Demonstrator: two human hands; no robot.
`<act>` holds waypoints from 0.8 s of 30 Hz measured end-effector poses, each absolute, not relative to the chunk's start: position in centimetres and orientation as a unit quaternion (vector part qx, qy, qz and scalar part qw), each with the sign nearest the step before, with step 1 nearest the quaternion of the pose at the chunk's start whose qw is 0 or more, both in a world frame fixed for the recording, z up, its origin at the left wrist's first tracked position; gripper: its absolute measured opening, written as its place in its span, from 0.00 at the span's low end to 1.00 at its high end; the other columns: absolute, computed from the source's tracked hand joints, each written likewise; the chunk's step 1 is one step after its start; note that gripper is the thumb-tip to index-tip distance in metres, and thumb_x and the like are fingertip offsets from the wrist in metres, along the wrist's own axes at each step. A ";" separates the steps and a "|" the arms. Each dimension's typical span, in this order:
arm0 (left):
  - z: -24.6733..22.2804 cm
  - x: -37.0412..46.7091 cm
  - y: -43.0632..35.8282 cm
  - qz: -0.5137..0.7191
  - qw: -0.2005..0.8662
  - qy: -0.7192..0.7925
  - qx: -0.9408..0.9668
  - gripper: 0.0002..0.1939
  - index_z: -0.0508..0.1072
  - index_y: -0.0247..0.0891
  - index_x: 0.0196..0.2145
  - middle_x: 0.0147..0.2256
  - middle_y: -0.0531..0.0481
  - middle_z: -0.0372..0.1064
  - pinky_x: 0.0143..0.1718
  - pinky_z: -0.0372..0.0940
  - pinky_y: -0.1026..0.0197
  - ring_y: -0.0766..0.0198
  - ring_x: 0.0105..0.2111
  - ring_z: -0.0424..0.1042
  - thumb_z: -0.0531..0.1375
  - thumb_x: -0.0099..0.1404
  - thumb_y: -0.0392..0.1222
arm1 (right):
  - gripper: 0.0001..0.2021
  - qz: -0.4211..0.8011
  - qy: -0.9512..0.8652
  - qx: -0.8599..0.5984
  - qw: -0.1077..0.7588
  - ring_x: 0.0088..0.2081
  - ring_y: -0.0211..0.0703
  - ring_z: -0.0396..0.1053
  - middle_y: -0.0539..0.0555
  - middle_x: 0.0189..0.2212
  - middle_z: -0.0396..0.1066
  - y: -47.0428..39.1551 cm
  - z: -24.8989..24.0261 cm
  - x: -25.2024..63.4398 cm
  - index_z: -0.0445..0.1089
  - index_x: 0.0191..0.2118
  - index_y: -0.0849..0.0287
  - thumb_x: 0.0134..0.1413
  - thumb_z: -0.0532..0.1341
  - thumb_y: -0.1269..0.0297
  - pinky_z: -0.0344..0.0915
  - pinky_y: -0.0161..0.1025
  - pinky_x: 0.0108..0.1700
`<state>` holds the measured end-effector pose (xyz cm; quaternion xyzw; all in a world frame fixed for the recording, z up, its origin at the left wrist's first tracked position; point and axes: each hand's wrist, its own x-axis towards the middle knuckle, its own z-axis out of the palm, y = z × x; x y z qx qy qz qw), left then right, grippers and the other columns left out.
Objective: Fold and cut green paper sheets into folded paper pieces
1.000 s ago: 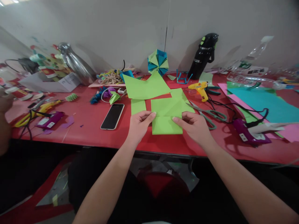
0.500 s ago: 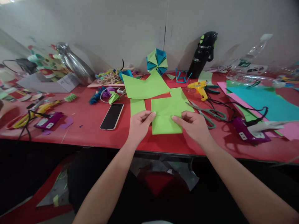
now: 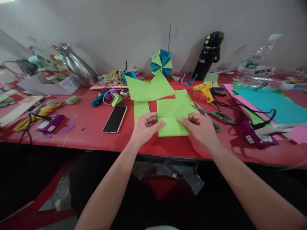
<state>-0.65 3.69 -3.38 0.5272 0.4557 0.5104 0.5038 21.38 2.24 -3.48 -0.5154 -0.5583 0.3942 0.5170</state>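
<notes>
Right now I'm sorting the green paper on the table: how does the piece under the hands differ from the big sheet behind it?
The folded green piece is pressed on by the left hand and right hand; the big green sheet lies untouched. The folded piece shows a crease across it; the big sheet lies unfolded. The folded piece sits near the table edge, the big sheet farther back. Both are the same lime green.

Green paper sheet [image 3: 173, 118]: light green, folded, lies flat on red table near front edge. Near flap folded up over itself, crease runs left to right across middle. Far part wider, reaches toward scissors side. Left hand [image 3: 144, 126] presses left end of crease with fingertips, right hand [image 3: 200, 127] presses right end. Both hands flat on paper, fingers pointing toward each other.
</notes>
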 end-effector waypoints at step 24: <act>-2.7 -1.4 3.7 0.517 0.626 0.385 0.439 0.10 0.84 0.43 0.35 0.29 0.52 0.77 0.28 0.70 0.66 0.67 0.27 0.74 0.73 0.52 0.40 | 0.06 0.583 -0.505 -0.369 0.519 0.33 0.41 0.74 0.49 0.32 0.78 2.2 -3.1 21.5 0.80 0.36 0.50 0.52 0.72 0.59 0.72 0.39 0.37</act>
